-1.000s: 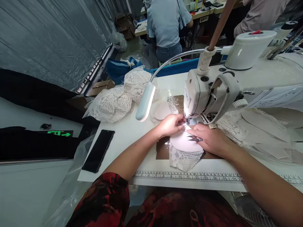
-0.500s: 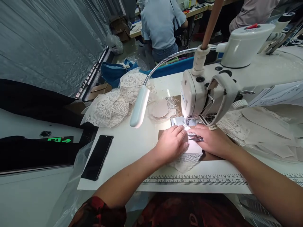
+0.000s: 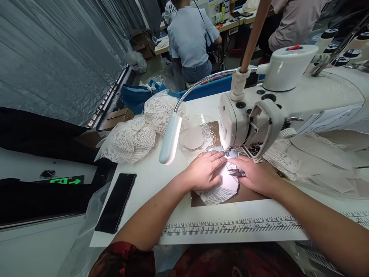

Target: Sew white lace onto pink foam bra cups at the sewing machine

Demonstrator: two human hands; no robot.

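White lace-edged fabric piece (image 3: 230, 184) lies beneath the flat, outstretched left hand (image 3: 205, 170); the right hand (image 3: 253, 173) grips small dark metal snips (image 3: 236, 172).

a black phone (image 3: 115, 203) lies at left, a green sign (image 3: 65, 180) glows, a blue-shirted person (image 3: 190, 38) sits beyond.

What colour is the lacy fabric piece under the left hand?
The lacy fabric piece is white; the head view shows it best.

At 7 o'clock, the left sleeve (image 3: 127, 256) is black with blotches of deep red and ends near the elbow. The garment's front (image 3: 213, 261), at 6 o'clock, shows the same dark, red-mottled cloth, with a small pale curved mark (image 3: 236, 270).
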